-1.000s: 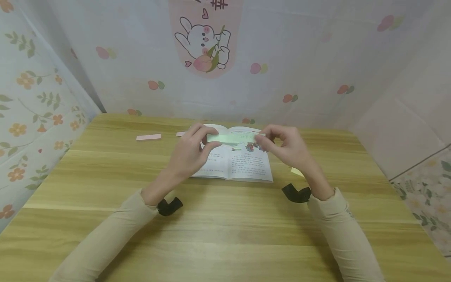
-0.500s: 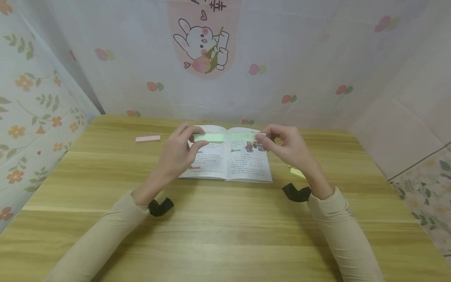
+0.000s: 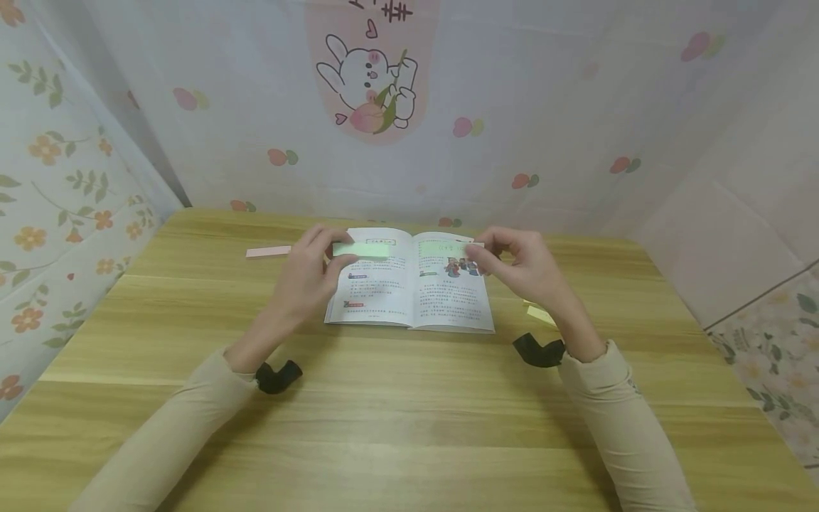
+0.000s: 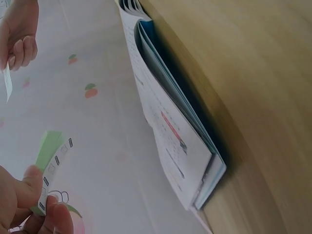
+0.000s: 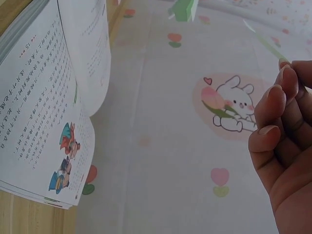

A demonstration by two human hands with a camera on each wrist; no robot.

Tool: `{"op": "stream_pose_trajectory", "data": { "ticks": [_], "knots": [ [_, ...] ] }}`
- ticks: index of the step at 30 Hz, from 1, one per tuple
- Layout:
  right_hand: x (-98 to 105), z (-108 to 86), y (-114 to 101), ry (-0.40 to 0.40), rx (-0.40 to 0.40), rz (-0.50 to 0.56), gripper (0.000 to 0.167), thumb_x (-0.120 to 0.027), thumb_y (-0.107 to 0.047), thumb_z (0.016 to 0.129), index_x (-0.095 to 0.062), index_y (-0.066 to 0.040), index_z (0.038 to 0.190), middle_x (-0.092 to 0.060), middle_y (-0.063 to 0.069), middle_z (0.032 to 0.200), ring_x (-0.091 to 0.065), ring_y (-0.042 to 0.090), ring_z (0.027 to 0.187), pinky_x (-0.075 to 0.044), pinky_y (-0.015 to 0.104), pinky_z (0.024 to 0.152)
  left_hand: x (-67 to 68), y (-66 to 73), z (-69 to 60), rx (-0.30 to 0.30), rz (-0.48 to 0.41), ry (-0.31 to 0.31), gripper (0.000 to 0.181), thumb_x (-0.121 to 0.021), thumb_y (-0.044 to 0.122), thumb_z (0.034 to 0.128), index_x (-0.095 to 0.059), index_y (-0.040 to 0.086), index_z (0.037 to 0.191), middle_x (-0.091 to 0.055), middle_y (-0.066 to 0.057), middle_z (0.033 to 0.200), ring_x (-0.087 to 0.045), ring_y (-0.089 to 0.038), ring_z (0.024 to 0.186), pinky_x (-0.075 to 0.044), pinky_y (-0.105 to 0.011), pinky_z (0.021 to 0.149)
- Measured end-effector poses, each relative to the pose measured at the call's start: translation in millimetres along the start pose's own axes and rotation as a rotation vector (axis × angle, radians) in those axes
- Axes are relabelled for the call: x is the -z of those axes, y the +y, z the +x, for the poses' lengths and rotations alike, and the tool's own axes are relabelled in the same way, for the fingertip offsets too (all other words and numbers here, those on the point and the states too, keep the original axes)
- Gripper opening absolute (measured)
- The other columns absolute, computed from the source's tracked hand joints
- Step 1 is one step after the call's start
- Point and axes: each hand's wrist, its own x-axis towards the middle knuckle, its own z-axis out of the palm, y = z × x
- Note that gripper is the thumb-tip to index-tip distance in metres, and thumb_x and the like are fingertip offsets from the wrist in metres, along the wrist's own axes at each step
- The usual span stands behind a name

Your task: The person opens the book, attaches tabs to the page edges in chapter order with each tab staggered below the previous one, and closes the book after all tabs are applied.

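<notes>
An open book (image 3: 448, 302) with printed text and small coloured pictures lies on the table. Above its left page, my left hand (image 3: 301, 274) pinches a small pad of green sticky notes (image 3: 365, 249) between thumb and fingers; the left wrist view shows the pad's printed backing (image 4: 51, 178). Over the right page, my right hand (image 3: 521, 267) pinches one thin green sticky note (image 3: 440, 249) by its right end. Handwriting shows on that note. A gap separates note and pad. In the right wrist view the note (image 5: 265, 41) extends from the fingertips.
A pink paper strip (image 3: 269, 252) lies on the wooden table (image 3: 397, 419) left of the book. Yellow sticky notes (image 3: 541, 314) lie right of the book, partly behind my right wrist. A patterned curtain (image 3: 499, 85) hangs behind the table's back edge.
My left hand has moved left with the green pad, away from the note, so a gap has opened between them. More of the book's left page shows. The right hand has stayed nearly still.
</notes>
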Motion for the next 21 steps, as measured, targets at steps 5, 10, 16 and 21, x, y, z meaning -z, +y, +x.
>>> {"op": "stream_pose_trajectory", "data": {
  "ticks": [5, 10, 16, 21],
  "knots": [
    [0.4, -0.2, 2.1, -0.001, -0.004, -0.009, 0.011, -0.067, -0.003, 0.096, -0.069, -0.007, 0.085, -0.061, 0.0, 0.071, -0.055, 0.023, 0.064, -0.044, 0.025, 0.06, 3.4, -6.1, -2.5, 0.032, 0.016, -0.007, 0.02, -0.075, -0.001, 0.0886, -0.066, -0.007, 0.105, -0.06, -0.017, 0.098, -0.054, -0.028, 0.079, -0.044, -0.033, 0.067],
    [0.4, -0.2, 1.7, 0.002, -0.011, -0.017, 0.011, -0.068, -0.003, 0.095, -0.069, -0.007, 0.085, -0.061, 0.0, 0.071, -0.054, 0.016, 0.064, -0.042, 0.025, 0.059, 7.7, -14.3, -4.6, 0.049, 0.028, 0.004, 0.023, -0.076, -0.002, 0.0875, -0.067, -0.007, 0.108, -0.062, -0.018, 0.101, -0.054, -0.027, 0.081, -0.044, -0.033, 0.067],
    [0.8, -0.4, 2.0, 0.002, -0.011, -0.019, 0.01, -0.068, -0.003, 0.095, -0.07, -0.007, 0.086, -0.062, -0.001, 0.071, -0.055, 0.018, 0.064, -0.043, 0.025, 0.06, 14.1, -21.4, -6.4, 0.078, 0.054, 0.024, 0.023, -0.077, -0.002, 0.0869, -0.068, -0.007, 0.107, -0.062, -0.018, 0.099, -0.054, -0.026, 0.079, -0.045, -0.03, 0.063],
    [0.9, -0.6, 2.8, 0.003, -0.009, -0.021, 0.01, -0.068, -0.004, 0.095, -0.07, -0.008, 0.086, -0.062, -0.001, 0.071, -0.055, 0.019, 0.064, -0.043, 0.024, 0.06, 17.3, -25.8, -6.9, 0.105, 0.065, 0.024, 0.022, -0.075, 0.0, 0.0885, -0.069, -0.007, 0.108, -0.061, -0.018, 0.098, -0.054, -0.026, 0.08, -0.046, -0.029, 0.063]
  ]
}}
